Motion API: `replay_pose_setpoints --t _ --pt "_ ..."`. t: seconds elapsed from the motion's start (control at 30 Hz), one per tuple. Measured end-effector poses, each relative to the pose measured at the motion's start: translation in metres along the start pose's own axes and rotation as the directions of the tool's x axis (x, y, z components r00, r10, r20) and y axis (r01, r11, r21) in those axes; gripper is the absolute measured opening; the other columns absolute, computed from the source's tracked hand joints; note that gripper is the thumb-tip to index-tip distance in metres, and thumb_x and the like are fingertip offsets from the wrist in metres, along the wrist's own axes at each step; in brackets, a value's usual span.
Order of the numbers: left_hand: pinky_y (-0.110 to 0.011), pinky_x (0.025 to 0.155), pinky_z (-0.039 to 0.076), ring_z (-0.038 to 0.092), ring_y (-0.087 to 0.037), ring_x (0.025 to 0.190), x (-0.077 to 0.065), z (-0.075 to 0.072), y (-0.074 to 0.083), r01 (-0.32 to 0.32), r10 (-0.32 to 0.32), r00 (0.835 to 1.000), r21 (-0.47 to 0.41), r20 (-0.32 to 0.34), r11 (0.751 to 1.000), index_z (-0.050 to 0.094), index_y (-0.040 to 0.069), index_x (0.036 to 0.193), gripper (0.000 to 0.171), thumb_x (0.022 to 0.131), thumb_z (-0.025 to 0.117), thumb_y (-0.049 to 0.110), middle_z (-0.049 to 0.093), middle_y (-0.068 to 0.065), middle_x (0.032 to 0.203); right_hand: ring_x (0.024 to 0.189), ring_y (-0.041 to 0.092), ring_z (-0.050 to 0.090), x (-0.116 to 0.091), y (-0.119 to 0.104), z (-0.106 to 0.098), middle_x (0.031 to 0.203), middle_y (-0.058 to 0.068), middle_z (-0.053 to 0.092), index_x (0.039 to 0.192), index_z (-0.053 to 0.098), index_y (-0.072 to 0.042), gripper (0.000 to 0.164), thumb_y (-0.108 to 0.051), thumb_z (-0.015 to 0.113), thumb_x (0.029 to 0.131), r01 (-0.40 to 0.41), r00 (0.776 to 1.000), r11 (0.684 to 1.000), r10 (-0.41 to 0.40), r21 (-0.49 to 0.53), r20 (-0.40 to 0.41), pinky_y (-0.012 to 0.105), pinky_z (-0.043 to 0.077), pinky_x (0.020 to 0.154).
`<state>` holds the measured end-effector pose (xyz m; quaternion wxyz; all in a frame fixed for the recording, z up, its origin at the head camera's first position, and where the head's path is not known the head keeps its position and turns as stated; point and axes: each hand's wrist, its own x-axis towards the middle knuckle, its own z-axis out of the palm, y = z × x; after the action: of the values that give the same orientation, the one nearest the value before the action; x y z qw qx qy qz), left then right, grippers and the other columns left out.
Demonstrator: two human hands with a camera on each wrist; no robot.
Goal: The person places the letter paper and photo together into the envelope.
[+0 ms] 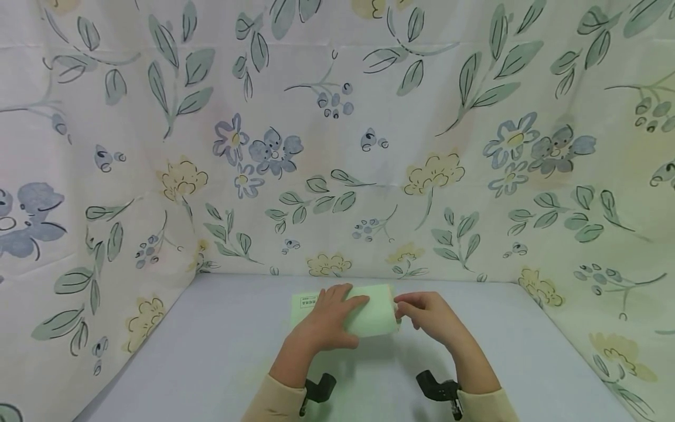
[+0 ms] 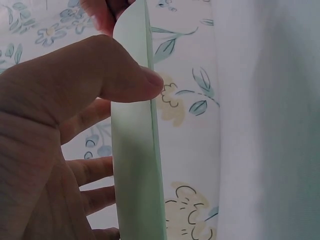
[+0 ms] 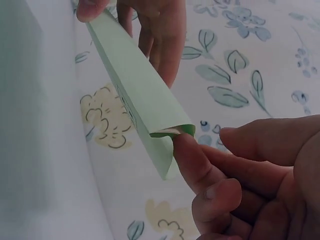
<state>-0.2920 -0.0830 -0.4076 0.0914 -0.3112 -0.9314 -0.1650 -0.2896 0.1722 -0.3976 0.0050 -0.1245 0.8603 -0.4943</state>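
A pale green paper packet (image 1: 377,313) is held up above the table, with a small boxed patch of dark print near its left end. My left hand (image 1: 327,322) grips it, the thumb (image 2: 130,82) along the near side and the other fingers partly hidden behind. At the packet's right end is my right hand (image 1: 429,313). In the right wrist view one fingertip (image 3: 184,145) touches the open, layered end, where pale inner sheets (image 3: 172,131) show. The right thumb (image 3: 260,140) stands apart from the paper, and the remaining fingers are loosely bent.
A pale table top (image 1: 195,351) spreads under both hands. Floral cloth (image 1: 337,140) hangs behind it and along both sides. Black camera mounts (image 1: 320,388) sit at the two wrists, beside the beige sleeves (image 1: 274,404).
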Motion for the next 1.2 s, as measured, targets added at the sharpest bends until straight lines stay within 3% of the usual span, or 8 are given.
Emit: replay_pose_setpoints --t 0.17,0.3,0.53,0.8,1.03,1.2 --pt "-0.054 0.11 0.018 0.025 -0.023 0.134 0.0005 0.0009 -0.0001 -0.008 0.008 1.0 0.013 -0.006 1.0 0.046 0.03 0.138 0.078 0.066 0.075 0.029 0.034 -0.007 0.144 0.059 0.019 0.051 -0.0005 -0.0009 0.0 0.096 0.004 0.065 0.091 0.072 -0.011 0.016 -0.02 0.059 0.088 0.015 1.0 1.0 -0.015 0.011 0.024 0.029 0.034 0.053" --pt "-0.053 0.111 0.017 0.025 -0.023 0.135 0.0008 0.001 0.001 -0.003 0.003 1.0 0.011 -0.005 1.0 0.046 0.03 0.138 0.078 0.065 0.075 0.029 0.034 -0.006 0.144 0.057 0.018 0.05 0.0004 0.0001 -0.0007 0.1 0.005 0.065 0.094 0.073 -0.011 0.016 -0.019 0.06 0.087 -0.005 0.999 0.998 0.002 0.058 0.044 0.025 0.035 0.051" --pt "-0.053 0.111 0.015 0.023 -0.024 0.136 0.0011 0.0013 0.0043 -0.005 0.005 1.0 0.013 0.001 1.0 0.046 0.03 0.138 0.079 0.066 0.075 0.029 0.033 -0.006 0.145 0.052 0.016 0.044 0.0008 0.0026 -0.0025 0.076 0.006 0.06 0.102 0.072 -0.011 0.025 -0.031 0.063 0.088 -0.051 0.992 0.989 0.034 0.136 0.123 0.023 0.031 0.046" --pt "-0.052 0.112 0.015 0.023 -0.024 0.136 0.001 0.001 0.0053 -0.021 0.021 1.0 0.013 -0.008 1.0 0.045 0.03 0.139 0.08 0.066 0.077 0.03 0.032 -0.006 0.146 0.049 0.014 0.042 -0.0006 0.0021 -0.0038 0.077 0.008 0.062 0.1 0.07 -0.004 0.034 -0.035 0.057 0.092 -0.092 0.984 0.97 0.053 0.225 0.173 0.02 0.026 0.043" --pt "-0.053 0.111 0.017 0.024 -0.023 0.136 0.0018 0.002 0.007 -0.062 0.063 0.997 0.023 -0.041 0.998 0.046 0.029 0.138 0.079 0.065 0.077 0.029 0.033 -0.007 0.145 0.043 0.013 0.036 -0.0033 -0.0011 -0.0047 0.06 0.005 0.05 0.097 0.065 0.003 0.037 -0.032 0.056 0.093 -0.116 0.973 0.955 0.055 0.272 0.222 0.021 0.024 0.043" --pt "-0.051 0.112 0.015 0.023 -0.022 0.136 0.0028 0.0039 0.009 -0.065 0.066 0.997 0.026 -0.042 0.998 0.047 0.03 0.137 0.078 0.065 0.076 0.029 0.032 -0.005 0.145 0.044 0.014 0.039 -0.0048 -0.0023 -0.0032 0.057 0.003 0.049 0.098 0.063 0.004 0.041 -0.035 0.057 0.091 -0.149 0.967 0.942 0.075 0.3 0.242 0.021 0.024 0.042"
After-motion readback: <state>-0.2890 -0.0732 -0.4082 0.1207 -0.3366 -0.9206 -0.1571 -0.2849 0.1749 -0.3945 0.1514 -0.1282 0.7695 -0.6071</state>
